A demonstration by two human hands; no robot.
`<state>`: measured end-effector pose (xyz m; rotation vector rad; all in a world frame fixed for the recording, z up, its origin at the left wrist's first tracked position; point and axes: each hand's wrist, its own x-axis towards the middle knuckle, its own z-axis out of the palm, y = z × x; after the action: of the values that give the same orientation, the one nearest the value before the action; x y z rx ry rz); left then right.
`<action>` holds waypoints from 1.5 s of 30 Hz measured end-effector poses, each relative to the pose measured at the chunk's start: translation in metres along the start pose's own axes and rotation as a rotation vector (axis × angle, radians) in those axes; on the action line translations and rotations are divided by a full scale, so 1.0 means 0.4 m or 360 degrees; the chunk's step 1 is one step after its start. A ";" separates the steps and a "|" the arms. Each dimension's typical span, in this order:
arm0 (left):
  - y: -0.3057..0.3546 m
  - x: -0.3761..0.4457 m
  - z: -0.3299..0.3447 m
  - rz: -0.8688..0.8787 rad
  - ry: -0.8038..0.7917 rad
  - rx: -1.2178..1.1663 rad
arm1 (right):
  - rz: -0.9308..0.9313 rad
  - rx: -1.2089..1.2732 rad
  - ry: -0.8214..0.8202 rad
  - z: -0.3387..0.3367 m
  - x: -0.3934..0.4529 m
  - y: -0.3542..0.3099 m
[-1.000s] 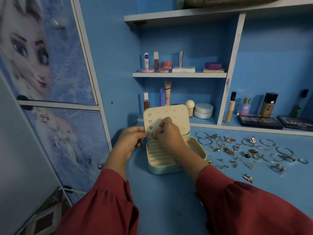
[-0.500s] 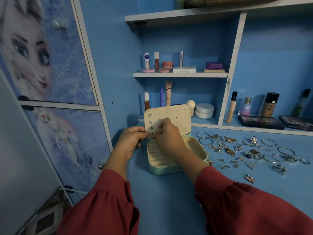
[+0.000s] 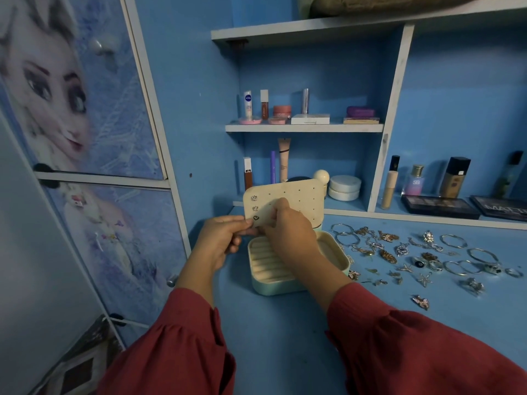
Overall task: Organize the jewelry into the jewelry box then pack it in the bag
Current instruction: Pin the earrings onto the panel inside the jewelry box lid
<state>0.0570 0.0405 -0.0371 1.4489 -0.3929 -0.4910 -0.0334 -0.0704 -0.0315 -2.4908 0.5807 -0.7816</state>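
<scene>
Earring panel [image 3: 296, 199] is held upright over the open jewelry box [image 3: 285, 266], lower-left corner pinched by the left hand [image 3: 221, 240]. Right hand [image 3: 288, 228] is pinched at the panel face (stud hidden, cannot tell). Loose jewelry [image 3: 422, 252] lies to the right on the desk [image 3: 285, 337], nearer the right hand.

An open jewelry box [image 3: 285, 269] sits on the blue worktop [image 3: 285, 337], its perforated lid panel [image 3: 302, 198] raised and carrying three earrings [image 3: 254, 208] down its left edge. The left hand [image 3: 221, 238] pinches the panel's lower left corner; the right hand [image 3: 288, 226] presses fingertips against its front. Loose jewelry [image 3: 413, 252] lies spread to the right.
</scene>
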 end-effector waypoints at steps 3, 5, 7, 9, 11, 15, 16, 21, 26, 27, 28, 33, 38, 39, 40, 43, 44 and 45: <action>0.000 -0.001 -0.004 -0.0026 -0.0020 0.0003 | -0.0028 -0.0052 -0.0015 0.001 0.001 0.003; 0.000 -0.002 -0.005 -0.0041 -0.0023 -0.0007 | -0.0037 -0.0069 -0.0009 0.002 0.002 0.004; 0.000 -0.003 -0.005 -0.0049 -0.0019 -0.0020 | -0.0041 -0.0064 0.0001 0.003 0.002 0.005; 0.001 -0.004 -0.004 -0.0051 -0.0023 -0.0031 | -0.0044 -0.0052 -0.0006 0.000 -0.002 0.005; 0.002 -0.007 -0.004 -0.0063 -0.0026 -0.0035 | -0.0042 -0.0034 -0.0024 -0.007 -0.007 0.003; 0.011 -0.013 -0.004 -0.0189 -0.0040 -0.0095 | -0.0041 -0.0064 -0.0095 -0.060 -0.015 0.013; 0.014 -0.012 -0.005 -0.0238 -0.0057 -0.0129 | -0.0043 -0.0083 -0.0141 -0.080 -0.016 0.022; 0.023 -0.013 -0.013 -0.0415 -0.0142 -0.0361 | 0.0030 -0.0151 -0.0331 -0.201 -0.029 0.118; 0.019 -0.009 -0.014 -0.0500 -0.0199 -0.0501 | 0.0135 0.0086 -0.0396 -0.310 -0.071 0.219; 0.018 -0.007 -0.013 -0.0509 -0.0202 -0.0510 | 0.0148 0.0085 -0.0430 -0.325 -0.078 0.235; 0.018 -0.006 -0.011 -0.0521 -0.0202 -0.0511 | 0.0163 0.0088 -0.0474 -0.336 -0.085 0.249; 0.014 -0.003 -0.008 -0.0590 -0.0186 -0.0568 | 0.0157 0.0042 -0.0705 -0.382 -0.113 0.281; 0.018 -0.006 -0.007 -0.0585 -0.0168 -0.0511 | 0.0165 -0.0182 -0.0844 -0.374 -0.121 0.279; 0.017 -0.007 -0.007 -0.0583 -0.0171 -0.0470 | 0.0161 -0.0247 -0.0863 -0.370 -0.121 0.277; 0.017 -0.007 -0.005 -0.0570 -0.0164 -0.0435 | 0.0149 -0.0290 -0.0885 -0.367 -0.121 0.275; 0.015 -0.012 -0.002 -0.0473 -0.0104 -0.0353 | 0.0127 -0.0363 -0.0931 -0.361 -0.122 0.272; 0.015 -0.014 -0.001 -0.0439 -0.0091 -0.0326 | 0.0124 -0.0396 -0.0930 -0.358 -0.122 0.274; 0.014 -0.016 0.000 -0.0411 -0.0085 -0.0306 | 0.0119 -0.0433 -0.0925 -0.355 -0.122 0.275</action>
<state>0.0520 0.0444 -0.0311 1.3074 -0.1945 -0.7560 -0.1848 -0.1760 -0.0073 -2.7389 0.5838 0.0736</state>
